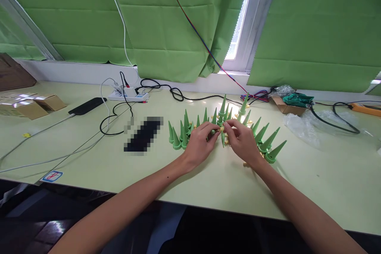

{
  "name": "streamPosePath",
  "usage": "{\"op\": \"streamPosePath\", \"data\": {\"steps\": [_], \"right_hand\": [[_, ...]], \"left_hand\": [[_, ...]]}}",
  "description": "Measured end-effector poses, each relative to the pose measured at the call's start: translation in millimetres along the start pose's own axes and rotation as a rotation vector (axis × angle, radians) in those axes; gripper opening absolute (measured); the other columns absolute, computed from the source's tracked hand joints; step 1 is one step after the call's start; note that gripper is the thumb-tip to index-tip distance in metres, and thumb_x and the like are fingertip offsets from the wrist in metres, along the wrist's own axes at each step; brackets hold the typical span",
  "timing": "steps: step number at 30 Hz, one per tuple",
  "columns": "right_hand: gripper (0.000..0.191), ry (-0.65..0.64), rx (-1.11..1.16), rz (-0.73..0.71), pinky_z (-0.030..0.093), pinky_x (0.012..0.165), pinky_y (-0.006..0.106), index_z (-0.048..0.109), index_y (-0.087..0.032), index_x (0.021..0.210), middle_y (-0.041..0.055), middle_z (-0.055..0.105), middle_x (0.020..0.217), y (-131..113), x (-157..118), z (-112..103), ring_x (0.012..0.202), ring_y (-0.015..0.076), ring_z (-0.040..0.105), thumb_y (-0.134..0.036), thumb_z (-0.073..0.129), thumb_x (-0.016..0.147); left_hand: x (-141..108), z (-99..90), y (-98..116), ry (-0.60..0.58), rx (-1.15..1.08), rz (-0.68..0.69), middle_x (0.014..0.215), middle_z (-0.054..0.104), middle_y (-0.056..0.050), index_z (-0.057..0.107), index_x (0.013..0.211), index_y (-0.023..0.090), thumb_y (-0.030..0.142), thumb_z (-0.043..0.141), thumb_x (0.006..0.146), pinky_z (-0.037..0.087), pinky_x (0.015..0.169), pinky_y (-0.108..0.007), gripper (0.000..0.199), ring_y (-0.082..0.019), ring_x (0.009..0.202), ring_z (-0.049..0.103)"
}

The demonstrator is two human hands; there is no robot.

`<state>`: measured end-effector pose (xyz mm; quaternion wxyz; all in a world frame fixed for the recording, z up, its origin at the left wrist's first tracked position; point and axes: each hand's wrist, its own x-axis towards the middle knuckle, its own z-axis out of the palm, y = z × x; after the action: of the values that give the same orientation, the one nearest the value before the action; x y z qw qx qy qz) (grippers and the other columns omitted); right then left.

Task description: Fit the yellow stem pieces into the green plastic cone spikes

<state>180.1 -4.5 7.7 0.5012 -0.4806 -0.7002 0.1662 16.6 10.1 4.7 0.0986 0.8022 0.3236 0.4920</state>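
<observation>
Close together above the table, my two hands meet at a small yellow fitting [222, 129]. My left hand [198, 145] is closed round a green plastic piece [212, 131], seemingly a cone spike, mostly hidden by the fingers. The fingertips of my right hand [243, 143] pinch the yellow fitting, whose end touches or nearly touches the green piece. Green cone spikes stand upright in a group [176, 141] by my left hand. More spikes lean to the right [269, 141] beside my right hand, with small yellow parts among them. Others stand behind both hands.
A pixelated dark object [144, 135] lies left of the spikes. Further left are a power strip [127, 95], a black flat device [87, 106], loose cables and cardboard boxes [28, 105]. On the right are an open carton [287, 105], clear plastic bags [302, 129] and an orange tool [366, 109].
</observation>
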Motion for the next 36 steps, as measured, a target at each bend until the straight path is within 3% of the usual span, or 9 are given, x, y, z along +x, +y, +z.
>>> {"op": "streamPosePath", "data": {"steps": [8,19,25,30,36], "right_hand": [[0.029,-0.089,0.003,-0.01,0.035,0.051,0.025,0.052,-0.021,0.08,-0.001,0.053,0.065,-0.2,-0.2,-0.4,0.052,0.0114,0.045,-0.042,0.043,0.098],[0.041,-0.021,-0.122,-0.061,0.028,0.051,0.027,0.034,-0.022,0.062,-0.0043,0.038,0.053,3.3,2.0,1.5,0.05,0.0109,0.033,-0.041,0.042,0.098],[0.046,-0.042,-0.16,-0.039,0.027,0.052,0.027,0.036,-0.021,0.058,-0.0033,0.039,0.052,4.4,2.0,1.7,0.05,0.0112,0.034,-0.043,0.039,0.099],[0.041,-0.026,-0.115,-0.028,0.03,0.053,0.027,0.041,-0.021,0.063,-0.0034,0.042,0.054,3.2,0.9,1.8,0.05,0.0109,0.036,-0.041,0.041,0.099],[0.022,-0.072,0.05,-0.023,0.036,0.053,0.026,0.054,-0.02,0.089,-0.0003,0.056,0.074,-0.4,-1.6,0.8,0.053,0.0103,0.046,-0.038,0.046,0.097]], "left_hand": [[-0.4,-0.1,-0.9,-0.012,0.012,0.024,0.082,0.065,-0.002,0.064,0.093,0.018,0.022,0.055,0.093,0.047,0.058,-0.024,0.01,-0.011,0.068,0.058],[-2.0,1.2,1.5,-0.055,-0.017,0.029,0.086,0.066,-0.003,0.064,0.095,0.018,0.018,0.055,0.092,0.048,0.06,-0.024,0.01,-0.012,0.071,0.059],[-2.4,1.5,1.9,-0.064,-0.029,0.041,0.084,0.065,-0.002,0.064,0.095,0.019,0.016,0.054,0.091,0.047,0.06,-0.024,0.011,-0.011,0.068,0.057],[-1.6,0.9,2.0,-0.042,-0.011,0.042,0.082,0.064,-0.002,0.064,0.094,0.018,0.016,0.055,0.091,0.045,0.058,-0.023,0.009,-0.01,0.065,0.054],[-0.4,-0.3,3.3,0.009,-0.011,0.006,0.083,0.066,-0.002,0.064,0.093,0.018,0.019,0.055,0.092,0.046,0.06,-0.023,0.009,-0.01,0.067,0.057]]}}
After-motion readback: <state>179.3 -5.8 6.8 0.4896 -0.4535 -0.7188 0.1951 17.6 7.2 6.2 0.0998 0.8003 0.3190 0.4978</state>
